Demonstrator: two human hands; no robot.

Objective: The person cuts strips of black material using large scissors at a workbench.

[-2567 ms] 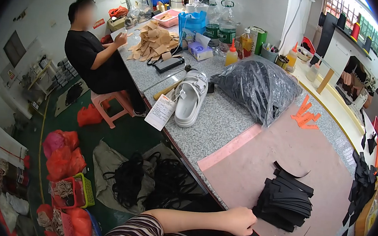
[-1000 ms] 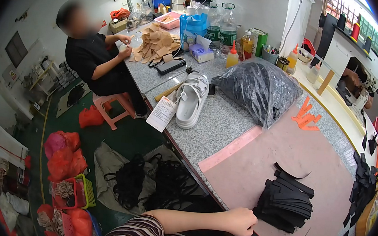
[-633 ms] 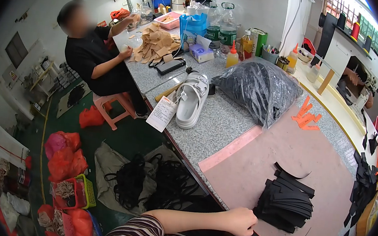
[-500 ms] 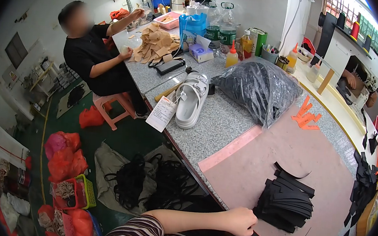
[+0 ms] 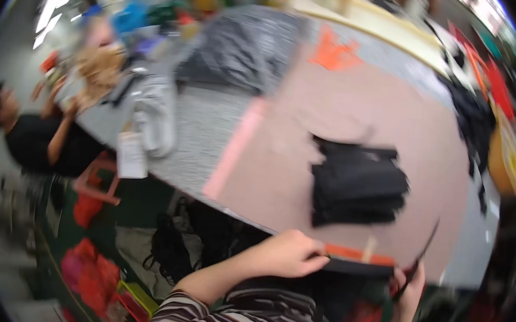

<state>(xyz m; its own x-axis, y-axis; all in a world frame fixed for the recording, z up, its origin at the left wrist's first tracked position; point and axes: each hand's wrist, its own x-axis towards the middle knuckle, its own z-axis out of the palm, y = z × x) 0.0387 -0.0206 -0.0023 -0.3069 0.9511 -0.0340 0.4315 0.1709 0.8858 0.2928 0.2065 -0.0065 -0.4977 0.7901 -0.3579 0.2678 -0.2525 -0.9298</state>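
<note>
Along the near table edge, my left hand (image 5: 291, 255) is closed in a pinch on one end of a black strip (image 5: 356, 267). An orange strip (image 5: 348, 253) lies along its upper edge. At the other end, my right hand (image 5: 410, 290) is wrapped round dark scissors (image 5: 428, 246) with the blade pointing up and away, its fingertips right at the strip's end. Just beyond, a stack of cut black strips (image 5: 358, 183) sits on the pinkish mat (image 5: 276, 163). A small pale piece (image 5: 369, 249) lies between the stack and the held strip.
A grey plastic bag (image 5: 238, 47) of dark material and orange pieces (image 5: 336, 49) lie at the back. Left stand a grey sandal (image 5: 154, 114) with a white tag (image 5: 132, 156) and a seated person (image 5: 33, 139). Black strips (image 5: 473, 116) hang at the right edge.
My view has swung right and blurred. My right hand, mostly out of frame before, now shows with the scissors, and the black strip is visible at full length between my hands.
</note>
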